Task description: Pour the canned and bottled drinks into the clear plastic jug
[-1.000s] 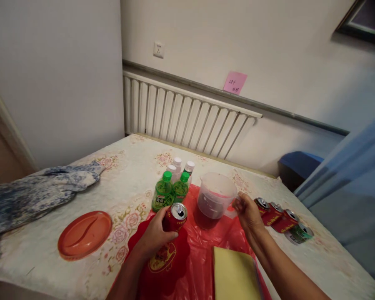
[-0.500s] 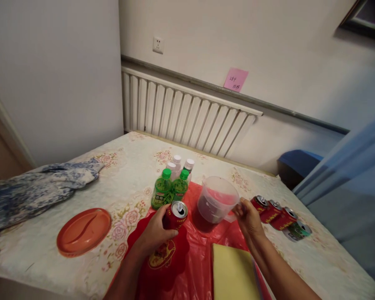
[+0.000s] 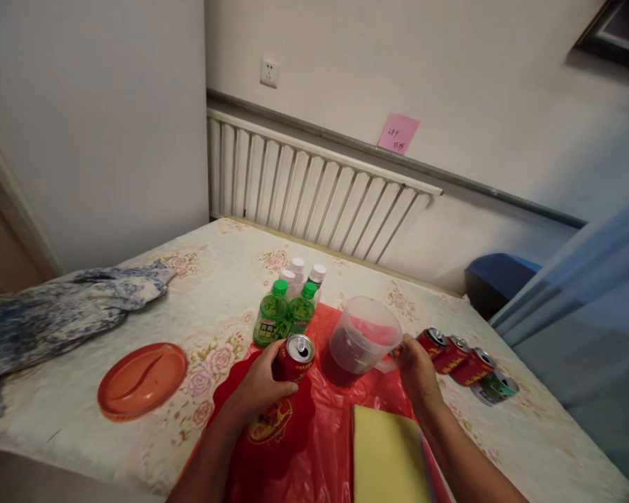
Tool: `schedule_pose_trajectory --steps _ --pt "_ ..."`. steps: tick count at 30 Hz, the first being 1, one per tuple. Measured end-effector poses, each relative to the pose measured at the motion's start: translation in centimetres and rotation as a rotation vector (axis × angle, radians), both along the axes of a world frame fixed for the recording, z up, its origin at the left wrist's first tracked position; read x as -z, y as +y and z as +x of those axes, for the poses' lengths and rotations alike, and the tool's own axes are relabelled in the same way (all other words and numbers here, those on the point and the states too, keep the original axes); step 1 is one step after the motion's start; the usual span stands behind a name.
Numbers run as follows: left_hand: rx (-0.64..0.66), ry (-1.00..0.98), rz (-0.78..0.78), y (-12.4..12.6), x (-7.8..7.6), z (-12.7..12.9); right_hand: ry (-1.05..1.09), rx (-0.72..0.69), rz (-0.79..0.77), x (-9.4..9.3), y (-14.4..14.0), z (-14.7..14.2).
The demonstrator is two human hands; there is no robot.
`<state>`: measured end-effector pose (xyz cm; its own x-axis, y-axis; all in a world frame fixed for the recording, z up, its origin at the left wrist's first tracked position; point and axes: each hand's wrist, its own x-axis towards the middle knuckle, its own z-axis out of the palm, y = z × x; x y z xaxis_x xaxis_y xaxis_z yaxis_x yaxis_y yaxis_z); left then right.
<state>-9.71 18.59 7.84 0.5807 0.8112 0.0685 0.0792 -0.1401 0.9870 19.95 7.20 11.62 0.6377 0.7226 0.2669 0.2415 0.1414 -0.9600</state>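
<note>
My left hand point(image 3: 266, 383) is wrapped round an opened red drink can point(image 3: 296, 358), which stands upright over a red scalloped tray point(image 3: 293, 447) with a gold print. My right hand point(image 3: 415, 363) grips the handle of a clear plastic measuring jug point(image 3: 364, 339) on a red plastic sheet point(image 3: 328, 426). Behind the can are green-capped bottles point(image 3: 272, 318), with white-capped bottles point(image 3: 296, 267) farther back. Right of my right hand, several opened red cans point(image 3: 453, 355) stand in a row, ending in a green and silver can point(image 3: 495, 388).
An orange divided plate point(image 3: 142, 383) lies on the flowered tablecloth point(image 3: 225, 258) at left, near a blue patterned cloth point(image 3: 84, 307). Yellow sheets point(image 3: 391, 457) lie at the front. A radiator point(image 3: 314, 185) runs behind the table; a blue curtain point(image 3: 576, 321) hangs at right.
The view has shifted slightly. Both hands keep their hold on the can and the jug's handle, with little other visible movement.
</note>
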Motion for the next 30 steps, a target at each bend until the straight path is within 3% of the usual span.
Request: schedule_pose_trajectory --steps 6,10,12,17,21,26,30 --pt "-0.027 0.071 0.059 -2.0 -0.4 -0.1 0.099 0.033 0.011 -0.9 -1.3 0.4" --pt "-0.042 0.003 0.046 -4.6 -0.9 0.2 0.006 0.248 -0.025 -1.7 -4.4 1.1" --pt "-0.042 -0.024 0.020 -6.3 -1.3 0.7 -0.071 0.280 -0.067 -1.7 -6.4 0.6" --pt "-0.003 -0.076 -0.093 -10.7 -1.9 3.7 -0.062 -0.026 -0.220 -0.3 -11.0 -4.1" --pt "0.107 -0.167 -0.164 -13.9 -1.8 7.2 -0.020 -0.160 -0.245 0.7 -13.5 -7.0" --pt "0.195 -0.238 -0.166 -17.2 -1.7 11.0 0.099 -0.248 -0.184 0.6 -15.9 -6.7" --pt "0.252 -0.211 -0.133 -19.7 -1.8 13.2 0.157 -0.207 -0.203 0.6 -17.7 -5.4"
